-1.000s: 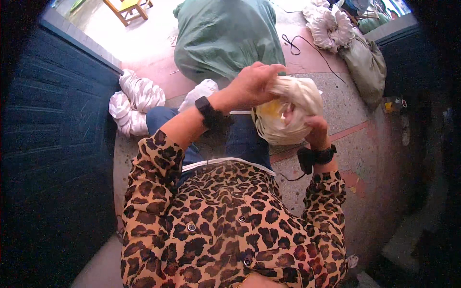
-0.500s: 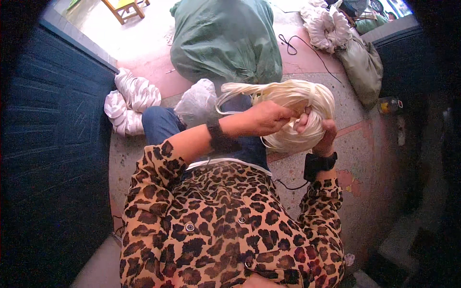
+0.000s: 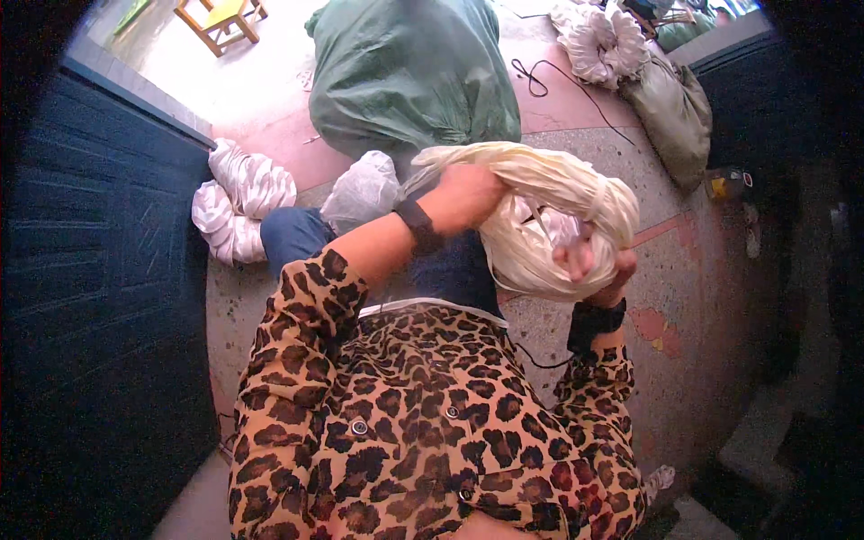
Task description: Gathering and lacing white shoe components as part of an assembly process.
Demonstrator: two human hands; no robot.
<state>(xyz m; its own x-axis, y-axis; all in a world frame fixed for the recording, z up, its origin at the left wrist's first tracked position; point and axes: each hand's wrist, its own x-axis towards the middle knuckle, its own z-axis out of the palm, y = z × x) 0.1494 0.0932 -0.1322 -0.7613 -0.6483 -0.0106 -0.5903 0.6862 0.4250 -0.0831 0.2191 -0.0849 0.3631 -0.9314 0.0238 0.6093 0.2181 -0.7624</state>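
A cream-white skein of flat strands (image 3: 562, 166) is held up in front of my knees as an open ring. My left hand (image 3: 472, 191) is closed round the strands at its upper left side, and my fingertips are hidden. My right hand (image 3: 589, 270) grips the lower right side, with the fingers inside the ring and the thumb outside. Through the hole a pale, shiny patch shows. Below the skein are my jeans (image 3: 297, 238), and a crumpled whitish plastic bag (image 3: 362, 191) lies by my left knee.
A big green sack (image 3: 414, 85) stands ahead. White twisted bundles (image 3: 243, 193) lie at left by a dark blue door (image 3: 117, 207). At far right are a ruffled white bundle (image 3: 601, 45), a grey-green sack (image 3: 670, 121) and a black cord (image 3: 576, 76). A small wooden chair (image 3: 225, 22) stands far left.
My left hand has moved left and up from the middle of the skein to its upper left side. The skein has opened into a wider ring, and the loose loops at left are gathered in.
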